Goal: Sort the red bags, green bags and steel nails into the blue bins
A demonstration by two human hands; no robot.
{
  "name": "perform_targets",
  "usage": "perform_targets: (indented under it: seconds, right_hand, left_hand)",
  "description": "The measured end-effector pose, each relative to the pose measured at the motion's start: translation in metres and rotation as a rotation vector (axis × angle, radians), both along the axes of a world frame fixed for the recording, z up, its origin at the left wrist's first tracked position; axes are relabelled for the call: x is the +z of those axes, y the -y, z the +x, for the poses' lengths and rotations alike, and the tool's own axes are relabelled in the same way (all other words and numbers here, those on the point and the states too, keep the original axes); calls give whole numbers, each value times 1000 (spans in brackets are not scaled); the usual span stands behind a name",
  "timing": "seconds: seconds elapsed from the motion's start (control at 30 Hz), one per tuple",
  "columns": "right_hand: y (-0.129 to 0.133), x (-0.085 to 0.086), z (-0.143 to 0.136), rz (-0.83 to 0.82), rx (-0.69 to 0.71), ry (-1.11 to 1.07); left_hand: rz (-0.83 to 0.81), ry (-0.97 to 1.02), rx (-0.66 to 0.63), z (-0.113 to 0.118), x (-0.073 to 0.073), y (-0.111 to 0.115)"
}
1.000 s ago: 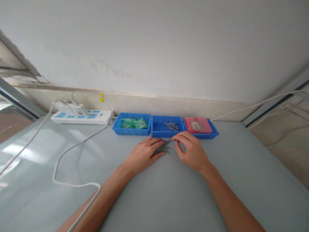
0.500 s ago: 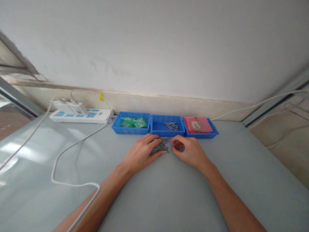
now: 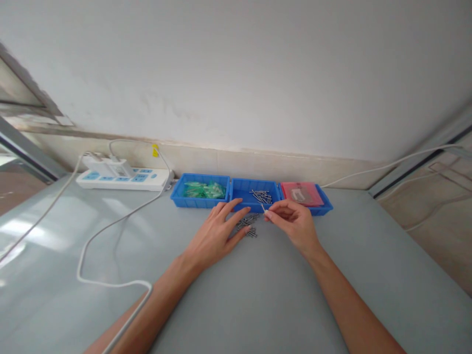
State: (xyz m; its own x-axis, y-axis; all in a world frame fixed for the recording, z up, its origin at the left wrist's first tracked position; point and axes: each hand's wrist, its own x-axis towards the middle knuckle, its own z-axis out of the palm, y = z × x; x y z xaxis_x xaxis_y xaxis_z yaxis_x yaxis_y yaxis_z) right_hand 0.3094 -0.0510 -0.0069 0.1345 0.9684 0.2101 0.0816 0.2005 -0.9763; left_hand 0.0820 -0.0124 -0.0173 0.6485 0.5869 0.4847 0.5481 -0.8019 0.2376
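My left hand (image 3: 220, 230) is spread with its fingers apart beside a loose pile of metal screws (image 3: 252, 232) on the table; the fingers partly cover the pile. Between the thumb and fingertips of my right hand (image 3: 293, 220) is a single screw (image 3: 263, 207), its thin shank pointing up and away. Just beyond the hands, the middle blue tray (image 3: 241, 186) has more screws (image 3: 262, 196) lying in its right half. The right hand is near that tray's front right corner and partly covers the right tray's front edge.
The left blue tray (image 3: 201, 203) contains green plastic packets (image 3: 204, 189). Pink flat packets (image 3: 302, 193) lie in the right blue tray (image 3: 324, 209). A white power strip (image 3: 155, 183) with plugged-in chargers stands at the left; a white cable (image 3: 110, 282) crosses the table. A wall rises behind.
My right hand has lifted slightly away from the pile, and a screw now shows in its fingertips. The left hand's fingers have spread and risen, with the index finger reaching toward the middle tray.
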Motion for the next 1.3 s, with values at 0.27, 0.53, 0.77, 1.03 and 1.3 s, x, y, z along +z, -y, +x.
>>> perform_targets:
  seconds: [0.27, 0.53, 0.77, 1.03, 1.3]
  right_hand:
    - [-5, -2, -5, 79, -135, -110]
    - [4, -5, -6, 409, -137, 687]
    - [11, -4, -12, 438, -25, 864]
    - [11, -7, -15, 228, 196, 899]
    - [9, -10, -13, 242, 176, 840]
  left_hand:
    - [5, -9, 5, 0, 3, 1]
    - [79, 51, 77, 0, 4, 2]
    - [61, 61, 307, 0, 11, 3]
    - [82, 12, 360, 2, 15, 6]
    - [86, -8, 373, 2, 16, 8]
